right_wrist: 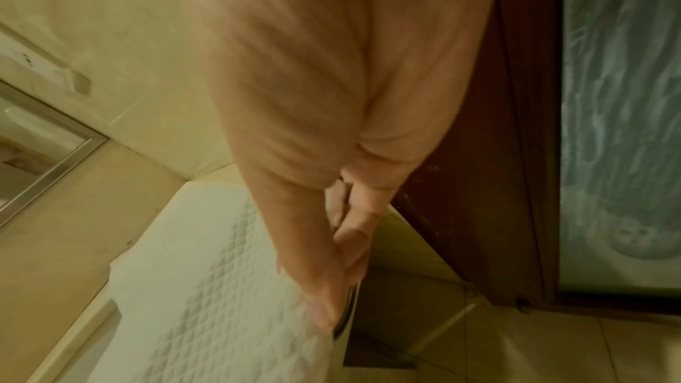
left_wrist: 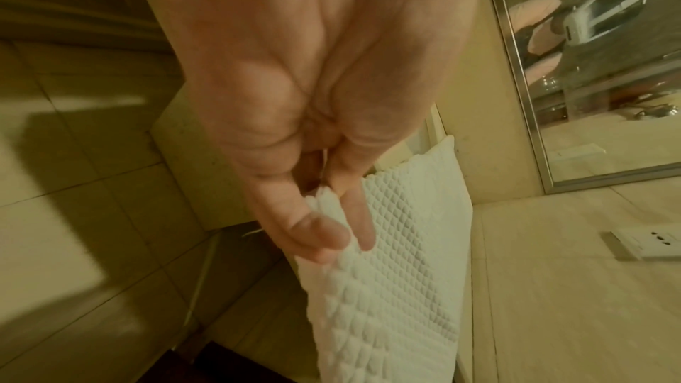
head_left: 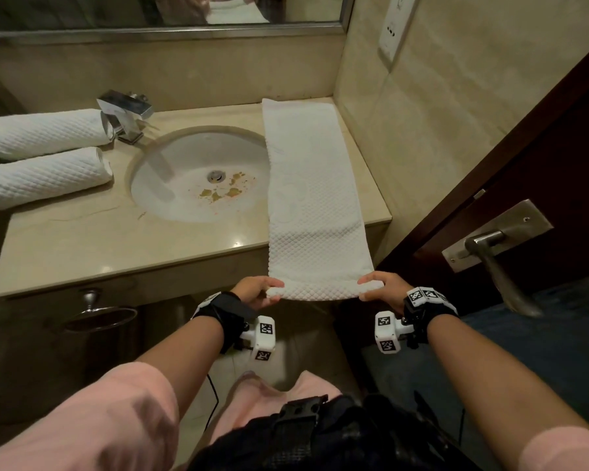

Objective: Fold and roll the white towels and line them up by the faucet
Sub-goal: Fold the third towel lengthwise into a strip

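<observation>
A long white quilted towel, folded into a narrow strip, lies on the counter right of the sink and hangs over the front edge. My left hand pinches its near left corner, and my right hand pinches the near right corner. The near end curls into the start of a roll between them. In the left wrist view thumb and fingers clamp the towel. The right wrist view shows fingers along the towel's edge. Two rolled white towels lie left of the faucet.
The round sink holds brown stains near its drain. A beige wall with a socket borders the counter's right end. A dark door with a metal handle stands close on my right. A bin sits under the counter.
</observation>
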